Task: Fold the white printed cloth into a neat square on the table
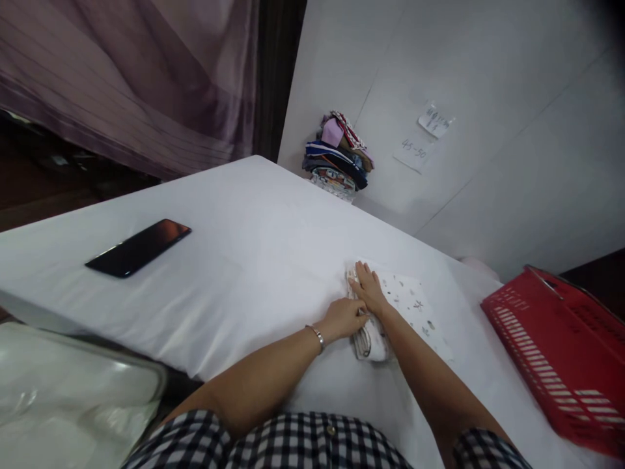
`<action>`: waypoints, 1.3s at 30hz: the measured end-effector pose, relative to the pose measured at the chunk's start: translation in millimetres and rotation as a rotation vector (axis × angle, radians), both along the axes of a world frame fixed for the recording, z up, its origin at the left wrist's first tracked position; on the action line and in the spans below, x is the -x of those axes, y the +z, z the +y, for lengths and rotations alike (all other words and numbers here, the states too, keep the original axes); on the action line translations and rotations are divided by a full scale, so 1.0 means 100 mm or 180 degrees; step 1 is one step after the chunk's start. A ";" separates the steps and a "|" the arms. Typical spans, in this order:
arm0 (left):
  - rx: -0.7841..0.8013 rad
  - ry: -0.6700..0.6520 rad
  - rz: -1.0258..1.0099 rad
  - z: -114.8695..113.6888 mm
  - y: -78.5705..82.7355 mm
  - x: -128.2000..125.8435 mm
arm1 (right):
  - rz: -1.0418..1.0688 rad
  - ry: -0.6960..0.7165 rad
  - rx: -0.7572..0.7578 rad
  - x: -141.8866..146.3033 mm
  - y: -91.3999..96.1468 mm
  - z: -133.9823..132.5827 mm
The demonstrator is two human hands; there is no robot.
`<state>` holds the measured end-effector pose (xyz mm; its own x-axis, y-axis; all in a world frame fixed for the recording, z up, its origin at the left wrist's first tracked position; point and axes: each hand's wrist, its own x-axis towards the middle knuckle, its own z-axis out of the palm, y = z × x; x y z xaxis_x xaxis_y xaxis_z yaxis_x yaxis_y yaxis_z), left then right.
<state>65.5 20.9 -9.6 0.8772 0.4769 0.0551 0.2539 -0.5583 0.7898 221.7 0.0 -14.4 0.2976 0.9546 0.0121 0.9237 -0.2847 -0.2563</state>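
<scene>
A white cloth with a small scattered print (407,303) lies on the white-covered table, partly folded into layers along its left side. My right hand (370,291) rests flat on the folded part, fingers stretched out toward the far edge. Close beside it, my left hand (342,319) has its fingers closed on the left edge of the folded cloth. A bracelet circles my left wrist. The layered near end of the cloth shows below my hands, and my right forearm hides part of the print.
A black phone (139,247) lies on the table (258,215) at the left. On the right stands a red plastic basket (551,352). A stack of folded clothes (336,156) sits beyond the far edge, by a wall with paper labels (415,151). A purple curtain (195,78) hangs at the upper left.
</scene>
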 end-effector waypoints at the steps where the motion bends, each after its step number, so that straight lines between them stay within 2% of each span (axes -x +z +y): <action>1: 0.0012 -0.0003 0.0001 0.00 0.00 0.00 | 0.0021 0.0008 0.0026 0.01 0.00 0.01; 7: 0.0101 0.0071 0.0110 0.01 0.04 -0.01 | 0.0229 0.0051 0.0049 0.01 0.13 -0.04; 11: 0.0148 0.0010 0.0133 0.04 0.03 -0.03 | -0.0215 -0.0097 -0.0178 -0.15 0.24 -0.27; 15: 0.0254 0.0026 0.0146 0.04 0.04 -0.03 | -0.0481 -0.0544 0.0124 -0.37 0.15 -0.49; 18: 0.0305 0.0038 0.0195 0.04 0.06 -0.04 | -0.0413 -0.0686 0.0312 -0.45 0.05 -0.52; 22: 0.0261 0.0062 0.0154 0.04 0.04 -0.04 | -0.0254 -0.0649 0.0311 -0.48 0.08 -0.52; 26: 0.0234 0.0073 0.0109 0.04 0.00 -0.04 | -0.0428 -0.0744 0.0190 -0.61 0.15 -0.68; 30: 0.0275 0.0118 0.0164 0.03 0.00 -0.05 | -0.0512 -0.1171 0.0340 -0.81 0.05 -0.86; 33: 0.0263 0.0153 0.0205 0.02 0.02 -0.04 | -0.0490 -0.1228 0.0350 -0.88 -0.04 -0.88; 37: 0.0242 0.0133 0.0148 0.02 0.03 -0.03 | -0.0209 -0.1141 0.0293 -0.93 0.02 -0.90; 39: 0.0261 0.0120 0.0095 0.02 0.02 -0.02 | -0.0081 -0.1237 0.0098 -0.98 0.10 -0.99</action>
